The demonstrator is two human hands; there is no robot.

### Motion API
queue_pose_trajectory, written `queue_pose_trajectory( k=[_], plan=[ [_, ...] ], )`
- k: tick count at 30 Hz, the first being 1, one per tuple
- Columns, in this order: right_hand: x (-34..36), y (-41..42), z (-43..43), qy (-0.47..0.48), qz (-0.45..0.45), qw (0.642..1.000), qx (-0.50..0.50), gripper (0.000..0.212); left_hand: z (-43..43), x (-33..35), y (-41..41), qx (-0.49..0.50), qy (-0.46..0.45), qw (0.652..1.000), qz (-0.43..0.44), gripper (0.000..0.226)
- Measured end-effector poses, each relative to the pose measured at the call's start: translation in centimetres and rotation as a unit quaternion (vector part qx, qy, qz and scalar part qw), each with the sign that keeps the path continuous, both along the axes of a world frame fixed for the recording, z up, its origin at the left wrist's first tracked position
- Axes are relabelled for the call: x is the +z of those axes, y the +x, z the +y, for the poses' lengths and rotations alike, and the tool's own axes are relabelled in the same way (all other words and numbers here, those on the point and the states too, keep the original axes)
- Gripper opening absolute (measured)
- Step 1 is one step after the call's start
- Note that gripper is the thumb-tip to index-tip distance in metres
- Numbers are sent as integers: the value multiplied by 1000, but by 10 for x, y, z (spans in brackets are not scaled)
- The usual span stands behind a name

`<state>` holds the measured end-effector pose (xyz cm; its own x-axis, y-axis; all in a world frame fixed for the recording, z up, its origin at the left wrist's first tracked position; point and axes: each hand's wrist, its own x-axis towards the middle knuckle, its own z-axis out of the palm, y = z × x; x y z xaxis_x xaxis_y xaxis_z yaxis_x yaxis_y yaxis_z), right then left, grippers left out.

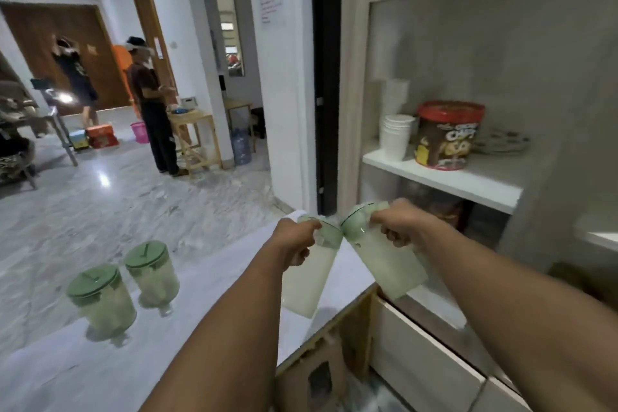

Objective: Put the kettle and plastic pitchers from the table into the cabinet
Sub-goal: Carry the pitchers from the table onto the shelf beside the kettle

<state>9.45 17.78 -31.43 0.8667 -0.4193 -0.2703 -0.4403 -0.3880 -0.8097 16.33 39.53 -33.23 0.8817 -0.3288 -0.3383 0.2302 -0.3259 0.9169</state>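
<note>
My left hand [296,241] grips the handle of a clear plastic pitcher [309,281] with a green lid. In my right hand [401,227] is a second, matching pitcher [388,264], tilted so that its lid touches the first one's lid. Both hang in the air above the right end of the white table [207,281], in front of the cabinet [444,177]. Two more green-lidded pitchers [103,301] [153,274] stand upright on the table at the left. No kettle is in view.
The cabinet's white shelf holds a stack of white paper cups [396,135], a red-lidded snack tub [446,135] and plates [501,140]. White drawers [424,358] sit below at right. Two people stand far off at the left, near a wooden table [194,124].
</note>
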Motion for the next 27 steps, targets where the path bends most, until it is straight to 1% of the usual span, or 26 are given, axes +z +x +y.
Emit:
queue_pose_trajectory(
  k=[2,3,6,9,12,13,16,18,20,21,24,27],
  plan=[
    [33,-47,-35,-23,19,999,-24,12,-30,28,-29,-71,9,997,1,36],
    [50,-68,-51,-33,27,998,-39,10,-44,44,-43,-103,8,995,-3,38],
    [103,-129,-91,-52,49,995,-74,12,-87,89,-88,-195,-16,981,-18,30],
    [146,-183,-118,-72,15,991,-114,7,-130,119,-125,-241,-49,968,-58,24],
    [173,-232,-142,-88,-30,982,-162,8,-178,141,-158,-291,-74,949,-95,23],
    [180,-249,-151,-93,-41,979,-179,9,-194,148,-170,-309,-75,943,-100,25],
    [197,-305,-177,-103,-47,966,-232,9,-247,166,-207,-360,-71,923,-118,46],
    [202,-344,-200,-112,-55,951,-283,14,-285,175,-238,-388,-76,909,-128,45],
    [203,-378,-226,-125,-79,929,-338,18,-325,179,-266,-394,-98,903,-138,33],
    [201,-390,-239,-129,-91,918,-364,19,-345,180,-277,-392,-111,902,-142,31],
    [190,-408,-282,-125,-133,881,-437,20,-404,171,-294,-344,-164,911,-159,40],
    [174,-390,-332,-88,-202,853,-472,18,-456,158,-290,-264,-186,927,-191,43]
  ],
)
